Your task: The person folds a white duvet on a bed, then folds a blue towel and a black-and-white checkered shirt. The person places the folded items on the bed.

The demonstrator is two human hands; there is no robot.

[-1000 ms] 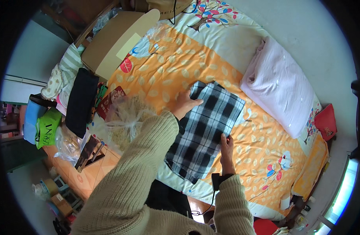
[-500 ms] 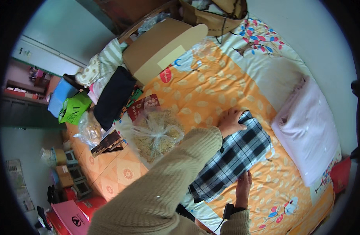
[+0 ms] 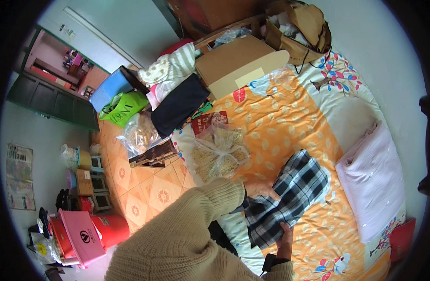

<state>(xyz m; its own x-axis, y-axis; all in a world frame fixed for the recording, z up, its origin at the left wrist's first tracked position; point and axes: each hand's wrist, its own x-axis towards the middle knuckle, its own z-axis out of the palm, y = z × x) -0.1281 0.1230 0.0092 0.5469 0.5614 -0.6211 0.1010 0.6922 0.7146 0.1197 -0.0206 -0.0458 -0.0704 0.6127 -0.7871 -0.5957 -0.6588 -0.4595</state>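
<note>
A folded black, white and blue plaid garment [image 3: 294, 187] lies on the orange leaf-patterned bedspread. My left hand [image 3: 261, 188] is at its left edge, with fingertips over the cloth and the rest partly hidden by the edge and the sleeve. At the near right edge, my right hand [image 3: 284, 241] pinches the cloth, its fingers partly tucked out of sight. A dark band circles the right wrist. Both arms wear beige knitted sleeves. Left of the garment sits a clear knotted bag [image 3: 219, 152] of yellowish dry food.
A folded pale pink blanket [image 3: 371, 182] lies to the right. Farther off are a cardboard box [image 3: 240, 58], a brown bag [image 3: 301, 35], dark folded cloth [image 3: 184, 100] and a green bag [image 3: 123, 107]. Pink and red containers [image 3: 84, 234] stand on the tiled floor at lower left.
My left hand has slid from the garment's far corner back along its left edge toward me. The right hand stays at the near right edge. The view has shifted left.
</note>
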